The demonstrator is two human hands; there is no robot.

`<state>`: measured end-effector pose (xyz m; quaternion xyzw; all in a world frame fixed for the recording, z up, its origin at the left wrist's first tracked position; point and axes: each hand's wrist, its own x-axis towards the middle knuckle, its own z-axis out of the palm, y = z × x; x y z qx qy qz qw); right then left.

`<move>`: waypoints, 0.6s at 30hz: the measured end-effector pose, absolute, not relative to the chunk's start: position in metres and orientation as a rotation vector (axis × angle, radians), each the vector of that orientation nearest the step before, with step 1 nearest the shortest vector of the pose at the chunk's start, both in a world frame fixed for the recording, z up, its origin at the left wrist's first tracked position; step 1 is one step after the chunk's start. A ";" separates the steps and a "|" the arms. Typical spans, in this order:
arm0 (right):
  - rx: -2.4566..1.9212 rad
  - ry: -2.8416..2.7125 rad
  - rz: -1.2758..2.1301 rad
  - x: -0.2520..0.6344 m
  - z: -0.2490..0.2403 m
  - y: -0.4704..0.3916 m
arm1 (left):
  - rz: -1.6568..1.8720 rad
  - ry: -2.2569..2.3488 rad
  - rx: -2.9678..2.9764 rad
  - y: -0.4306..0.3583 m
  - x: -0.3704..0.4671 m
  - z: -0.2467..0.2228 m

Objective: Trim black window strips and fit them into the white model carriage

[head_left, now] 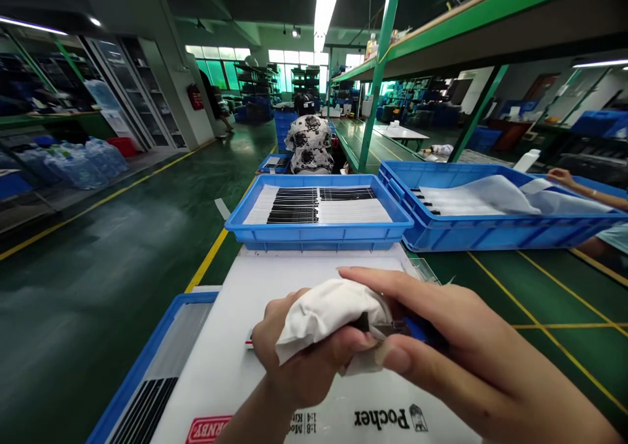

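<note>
Above the white board point(220, 352), the left hand point(304, 375) grips a cloth point(321, 307) slanting up rightward; at its right end, the right hand point(451, 326) pinches a blue-handled tool point(417, 329) (tip pointing left).

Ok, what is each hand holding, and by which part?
The left hand holds a crumpled white cloth or tissue, thumb along its lower edge. The right hand holds a metal-tipped tool, apparently by its blue handle. A dark piece beneath is unclear.

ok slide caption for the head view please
Left hand holding white cloth, right hand holding a blue-handled tool, above a white board, blue tray of black strips beyond
</note>
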<state>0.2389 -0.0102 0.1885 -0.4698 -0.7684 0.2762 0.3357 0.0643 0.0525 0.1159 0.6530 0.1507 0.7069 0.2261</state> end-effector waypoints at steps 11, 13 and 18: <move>-1.256 -2.030 0.647 0.239 0.188 -0.012 | 1.926 0.455 1.937 0.052 0.061 0.115; -1.259 -2.021 0.655 0.238 0.188 -0.013 | 1.920 0.483 1.975 0.052 0.061 0.114; -1.238 -2.051 0.804 0.242 0.195 -0.012 | 1.930 0.432 1.976 0.054 0.063 0.115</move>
